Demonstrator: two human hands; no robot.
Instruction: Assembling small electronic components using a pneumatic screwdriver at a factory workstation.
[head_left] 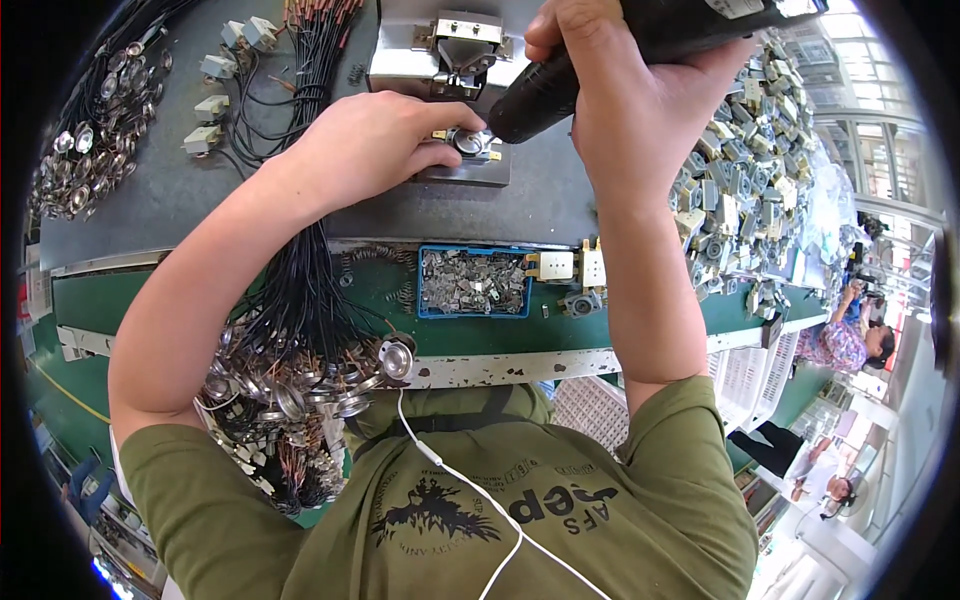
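My left hand (375, 140) pinches a small round metal part (468, 143) between thumb and forefinger. That part sits on a flat metal block (465, 176) on the grey worktop, with small brass-coloured tabs beside it. My right hand (640, 125) is wrapped round a black powered screwdriver (545, 97), held tilted. The tool's lower end comes down just right of the round part; whether its tip touches cannot be made out.
Behind the block stands a metal fixture (465, 45). A blue tray (475, 316) of small metal pieces lies nearer me. Black wire bundles (300, 270) with round metal ends hang at left. Switch-like parts (735, 180) are heaped at right; people sit beyond.
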